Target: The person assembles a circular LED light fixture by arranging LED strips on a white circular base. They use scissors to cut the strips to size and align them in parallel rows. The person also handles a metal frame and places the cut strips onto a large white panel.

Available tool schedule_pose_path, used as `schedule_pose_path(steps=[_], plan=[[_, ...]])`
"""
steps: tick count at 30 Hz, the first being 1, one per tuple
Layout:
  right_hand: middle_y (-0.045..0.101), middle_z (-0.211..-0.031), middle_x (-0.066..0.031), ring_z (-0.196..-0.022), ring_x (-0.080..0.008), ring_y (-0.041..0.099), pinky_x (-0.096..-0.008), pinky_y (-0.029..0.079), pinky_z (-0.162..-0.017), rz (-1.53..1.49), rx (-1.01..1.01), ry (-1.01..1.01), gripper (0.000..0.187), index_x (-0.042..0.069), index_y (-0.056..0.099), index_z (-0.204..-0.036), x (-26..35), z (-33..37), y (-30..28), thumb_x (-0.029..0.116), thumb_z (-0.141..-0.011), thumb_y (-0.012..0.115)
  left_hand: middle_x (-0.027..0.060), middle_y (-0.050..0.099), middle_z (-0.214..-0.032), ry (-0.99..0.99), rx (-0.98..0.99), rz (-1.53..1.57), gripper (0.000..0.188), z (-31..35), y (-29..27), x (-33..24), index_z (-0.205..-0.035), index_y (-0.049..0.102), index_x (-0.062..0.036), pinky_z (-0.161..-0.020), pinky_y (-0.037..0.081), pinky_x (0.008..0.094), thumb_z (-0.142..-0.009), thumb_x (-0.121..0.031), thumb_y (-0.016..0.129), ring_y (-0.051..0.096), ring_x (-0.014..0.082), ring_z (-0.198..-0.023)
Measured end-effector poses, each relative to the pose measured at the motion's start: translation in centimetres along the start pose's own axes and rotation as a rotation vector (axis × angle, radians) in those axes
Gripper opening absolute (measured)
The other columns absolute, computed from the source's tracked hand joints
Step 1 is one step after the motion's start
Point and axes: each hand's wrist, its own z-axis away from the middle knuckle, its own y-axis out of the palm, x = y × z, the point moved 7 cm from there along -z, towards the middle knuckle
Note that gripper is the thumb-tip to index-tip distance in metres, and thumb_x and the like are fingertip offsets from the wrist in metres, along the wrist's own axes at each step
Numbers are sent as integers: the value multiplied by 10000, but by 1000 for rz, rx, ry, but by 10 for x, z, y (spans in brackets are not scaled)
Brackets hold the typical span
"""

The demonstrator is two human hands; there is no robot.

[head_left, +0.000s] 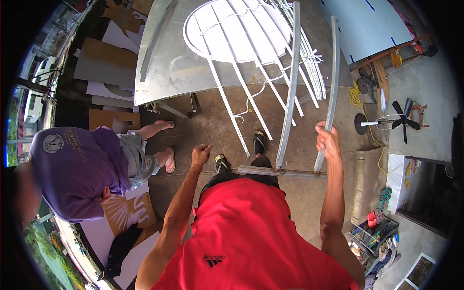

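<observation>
A metal frame [289, 92] is standing out in front of the person, its two long bars running far toward the table and its crossbar [285, 171] lying near, before the legs. The right hand [328, 140] is gripping the right bar, fingers wrapped around it; the left hand [200, 155] is hanging well apart to the left, its fingers partly curled, and whether it is holding something small I cannot tell. At the near right, a dark rack [372, 237] is holding a jumble of small items, mostly too small to tell. The frame is showing dull grey, with brownish marks where bars are meeting the crossbar. Farther off, a white oval panel [217, 38] is lying on the grey metal table [166, 77], its white strips [230, 107] reaching past the near edge over the concrete floor [193, 125]. A co-worker in purple [79, 169] is bending at left; a black-bladed fan [405, 119] is standing at right.
</observation>
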Motion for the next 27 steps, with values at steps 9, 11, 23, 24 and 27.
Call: schedule_pose_path(steps=[9,11,23,24,27], plan=[[412,-531,47,-340,-65,351,-273,297,-326,95,336,68,152,84,551,-954,10,-148,60,96,-884,686,-16,538,-675,150,26,228,214,-1,103,-135,-982,693,-19,-485,374,240,-962,-230,662,472,68,-546],[421,-536,42,-341,-69,357,-280,302,-325,117,360,96,187,83,539,-971,7,-165,68,102,-871,696,-19,539,-677,160,20,248,223,2,118,-149,-996,696,-17,-498,381,237,-966,-234,660,476,67,-554],[427,-547,43,-357,-69,364,-280,296,-317,124,459,221,188,98,532,-951,-26,-198,90,85,-851,690,-15,571,-691,37,-211,264,228,29,107,-103,-1000,704,-19,-480,394,236,-956,-239,663,498,59,-556],[427,-548,43,-357,-70,365,-279,296,-317,123,454,234,185,99,531,-949,-29,-197,88,82,-850,686,-16,569,-686,2,-234,245,223,33,104,-97,-989,703,-21,-479,393,237,-957,-238,662,498,61,-555],[421,-546,48,-360,-67,370,-280,296,-323,133,451,227,177,102,535,-951,-28,-204,88,81,-853,680,-14,573,-686,24,-213,240,227,29,101,-97,-993,702,-19,-486,397,239,-959,-240,661,498,66,-555]])
